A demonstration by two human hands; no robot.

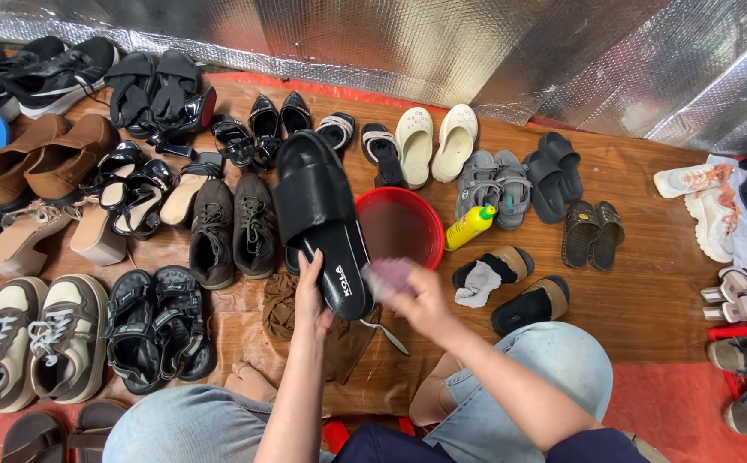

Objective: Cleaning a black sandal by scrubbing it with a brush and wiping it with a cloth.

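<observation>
Denim-clad knees frame the left hand [311,296], clamped on a black slide sandal [318,219] at twelve o'clock; the right hand [421,300], closed around a blurred purple cloth [391,276], could knock the red basin [408,206] at one o'clock.

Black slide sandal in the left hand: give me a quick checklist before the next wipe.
1. Left hand grips the black slide sandal at its heel end: ok.
2. Sandal's footbed faces up: ok.
3. Right hand holds a blurred purplish cloth: ok.
4. Cloth touching the sandal: cannot tell, motion blur.
5. Round red plastic basin within reach behind the sandal: ok; its contents: cannot tell.
6. Yellow bottle lies on its side beside the basin; cap closed: cannot tell.
</observation>
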